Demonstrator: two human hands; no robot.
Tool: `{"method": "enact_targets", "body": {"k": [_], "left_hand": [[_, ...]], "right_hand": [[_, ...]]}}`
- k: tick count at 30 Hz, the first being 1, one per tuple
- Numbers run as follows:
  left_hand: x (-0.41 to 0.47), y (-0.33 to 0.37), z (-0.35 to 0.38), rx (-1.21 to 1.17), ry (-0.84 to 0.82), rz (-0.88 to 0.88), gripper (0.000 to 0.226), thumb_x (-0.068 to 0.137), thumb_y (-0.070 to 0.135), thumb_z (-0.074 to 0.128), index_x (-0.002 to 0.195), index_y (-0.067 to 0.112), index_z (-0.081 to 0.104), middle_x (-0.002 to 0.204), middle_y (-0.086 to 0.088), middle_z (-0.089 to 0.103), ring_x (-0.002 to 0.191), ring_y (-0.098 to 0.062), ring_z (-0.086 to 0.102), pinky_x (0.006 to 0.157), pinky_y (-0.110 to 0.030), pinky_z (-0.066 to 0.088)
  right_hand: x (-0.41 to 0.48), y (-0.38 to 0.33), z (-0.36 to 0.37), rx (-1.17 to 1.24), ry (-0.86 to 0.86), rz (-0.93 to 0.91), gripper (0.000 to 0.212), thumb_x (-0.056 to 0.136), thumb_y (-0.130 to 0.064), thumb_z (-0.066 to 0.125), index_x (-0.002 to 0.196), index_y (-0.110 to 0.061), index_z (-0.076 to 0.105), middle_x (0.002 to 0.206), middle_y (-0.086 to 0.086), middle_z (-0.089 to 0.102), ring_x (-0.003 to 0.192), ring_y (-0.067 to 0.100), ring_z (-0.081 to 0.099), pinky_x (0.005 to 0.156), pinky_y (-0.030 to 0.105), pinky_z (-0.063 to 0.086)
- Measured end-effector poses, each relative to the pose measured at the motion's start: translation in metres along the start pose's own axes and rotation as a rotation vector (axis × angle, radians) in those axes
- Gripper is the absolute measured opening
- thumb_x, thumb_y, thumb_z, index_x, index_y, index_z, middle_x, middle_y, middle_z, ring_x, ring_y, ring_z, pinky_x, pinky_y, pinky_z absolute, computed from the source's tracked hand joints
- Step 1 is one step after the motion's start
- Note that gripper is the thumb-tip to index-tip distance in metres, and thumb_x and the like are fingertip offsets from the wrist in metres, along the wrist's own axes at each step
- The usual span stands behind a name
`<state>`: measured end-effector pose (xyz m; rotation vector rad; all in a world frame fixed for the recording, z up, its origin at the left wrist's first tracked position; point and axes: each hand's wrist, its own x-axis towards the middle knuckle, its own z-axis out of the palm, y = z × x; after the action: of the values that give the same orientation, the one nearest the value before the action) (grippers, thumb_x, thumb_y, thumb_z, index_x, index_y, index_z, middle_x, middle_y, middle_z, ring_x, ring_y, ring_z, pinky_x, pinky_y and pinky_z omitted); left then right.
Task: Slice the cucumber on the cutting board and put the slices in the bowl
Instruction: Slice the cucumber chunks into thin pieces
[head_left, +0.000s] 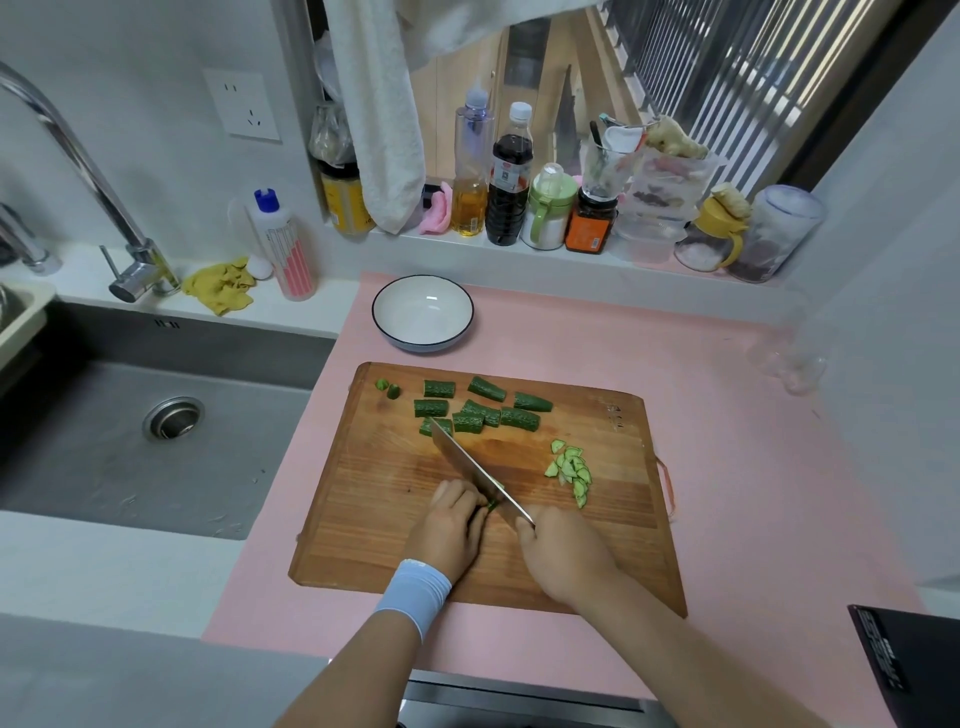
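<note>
Slicing step: right hand (563, 551) grips knife (470, 470); left hand (449, 525) pins a cucumber piece (492, 505). Next: more chunks (480, 410), bowl (422, 312) holds none yet.

Single view: a head-worn wide-angle camera looking forward and steeply down over the counter. Close range. The brown rectangular wooden cutting board (597, 530) fills mid-frame and the forearms enter from the bottom edge. Left hand (452, 530) holding a green cucumber piece (491, 505) and right hand (566, 556) gripping the steel-bladed knife (467, 467) sit just below centre. The white round bowl with dark rim (422, 312) lies beyond the board, upper-middle. The grey steel sink (104, 467) takes the left side and the row of bottles and jars on the windowsill (511, 197) runs along the top. Straight lines bend near the borders.
</note>
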<state>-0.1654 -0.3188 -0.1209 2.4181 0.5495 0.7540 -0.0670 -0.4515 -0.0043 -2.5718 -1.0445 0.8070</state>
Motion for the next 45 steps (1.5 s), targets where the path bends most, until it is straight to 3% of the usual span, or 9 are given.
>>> {"method": "enact_targets", "body": {"k": [5,10,13,21,24,28,35,38,45], "left_hand": [[0.002,0.001,-0.002,-0.008,0.004,0.019,0.004,0.088,0.007,0.063,0.086,0.010,0.064,0.089,0.002,0.056,0.085,-0.016,0.050,0.082,-0.020,0.043],[0.000,0.001,-0.001,-0.010,0.006,0.016,0.007,0.085,0.003,0.067,0.085,0.010,0.064,0.088,0.002,0.057,0.085,-0.016,0.050,0.082,-0.019,0.043],[0.001,0.000,-0.001,-0.014,0.003,0.011,0.006,0.087,0.005,0.064,0.085,0.010,0.064,0.088,0.002,0.057,0.084,-0.017,0.051,0.084,-0.017,0.041],[0.001,0.001,-0.001,-0.015,-0.001,-0.005,0.005,0.089,0.011,0.059,0.085,0.010,0.063,0.088,0.003,0.057,0.085,-0.017,0.052,0.082,-0.021,0.043],[0.001,0.002,-0.002,-0.009,0.000,-0.003,0.010,0.090,0.015,0.055,0.086,0.011,0.062,0.090,0.003,0.057,0.087,-0.017,0.052,0.081,-0.024,0.045],[-0.002,0.004,-0.002,0.012,-0.001,-0.006,0.014,0.092,0.018,0.052,0.087,0.011,0.063,0.093,0.004,0.055,0.090,-0.016,0.051,0.077,-0.025,0.047],[-0.001,0.003,-0.003,-0.007,0.011,-0.009,0.013,0.092,0.018,0.052,0.085,0.012,0.061,0.089,0.004,0.053,0.085,-0.017,0.049,0.076,-0.026,0.045],[-0.001,0.004,-0.004,-0.019,0.015,-0.007,0.013,0.091,0.018,0.052,0.085,0.011,0.062,0.088,0.003,0.055,0.085,-0.017,0.050,0.078,-0.023,0.044],[-0.001,0.002,-0.004,-0.025,0.004,-0.016,0.005,0.086,0.006,0.064,0.085,0.011,0.063,0.088,0.001,0.058,0.084,-0.018,0.053,0.082,-0.023,0.044]], "right_hand": [[-0.008,0.002,0.002,-0.031,0.061,-0.048,0.027,0.103,-0.035,0.039,0.090,-0.027,0.061,0.078,-0.006,0.063,0.076,0.022,0.062,0.063,0.031,0.042],[-0.019,0.016,0.001,-0.056,0.077,-0.051,0.030,0.104,-0.036,0.038,0.080,-0.028,0.055,0.074,-0.008,0.061,0.070,0.013,0.059,0.061,0.031,0.046],[-0.024,0.021,-0.001,-0.035,0.041,-0.055,0.036,0.105,-0.035,0.039,0.068,-0.035,0.042,0.070,-0.012,0.056,0.064,0.009,0.055,0.054,0.025,0.038],[-0.018,0.017,0.002,-0.017,0.015,-0.024,0.033,0.104,-0.034,0.040,0.072,-0.029,0.048,0.069,-0.009,0.057,0.067,0.016,0.057,0.057,0.030,0.039],[-0.009,0.009,0.004,0.000,0.010,-0.013,0.037,0.104,-0.033,0.040,0.067,-0.028,0.043,0.065,-0.009,0.052,0.067,0.018,0.055,0.056,0.030,0.035],[-0.002,0.005,0.005,-0.010,0.010,-0.002,0.029,0.102,-0.036,0.040,0.076,-0.029,0.048,0.071,-0.006,0.056,0.076,0.025,0.062,0.063,0.030,0.039],[-0.011,0.005,0.005,-0.028,0.043,-0.024,0.027,0.102,-0.036,0.040,0.081,-0.027,0.056,0.078,-0.003,0.063,0.080,0.026,0.063,0.063,0.032,0.040],[-0.020,0.010,0.004,-0.008,0.064,-0.032,0.036,0.103,-0.035,0.040,0.067,-0.030,0.041,0.073,-0.007,0.060,0.074,0.022,0.062,0.061,0.032,0.042],[-0.031,0.022,-0.004,-0.003,0.022,-0.058,0.038,0.105,-0.033,0.040,0.067,-0.034,0.043,0.068,-0.011,0.055,0.062,0.008,0.052,0.053,0.024,0.034]]}}
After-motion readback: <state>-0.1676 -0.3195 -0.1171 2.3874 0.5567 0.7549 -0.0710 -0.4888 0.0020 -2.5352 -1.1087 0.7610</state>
